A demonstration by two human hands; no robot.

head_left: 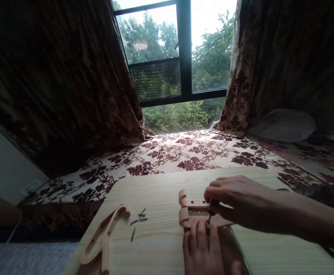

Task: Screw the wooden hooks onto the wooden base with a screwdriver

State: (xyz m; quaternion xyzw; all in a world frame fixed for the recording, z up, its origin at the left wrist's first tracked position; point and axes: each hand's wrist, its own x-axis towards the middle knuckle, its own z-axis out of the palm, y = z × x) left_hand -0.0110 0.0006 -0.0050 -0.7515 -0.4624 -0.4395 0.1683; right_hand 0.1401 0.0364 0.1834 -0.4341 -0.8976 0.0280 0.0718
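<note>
My right hand (226, 194) is closed around the dark handle of a screwdriver (212, 208). Its shaft points down at a pale curved wooden piece (194, 222) with a curled left end. My left hand (202, 248) lies with fingers stretched out, fingertips on the front edge of that piece and palm over a dark brown glossy panel (232, 248). Just behind is a second curled wooden piece (195, 203) with dark holes or screw heads along it. The screwdriver's tip is partly hidden by my fingers.
Two loose bent wooden pieces (105, 236) lie at the left of the light wooden tabletop (152, 256). Several screws (141, 215) are scattered beside them. Beyond the table are a flower-patterned cloth ledge (167, 152), curtains (98, 76) and a window.
</note>
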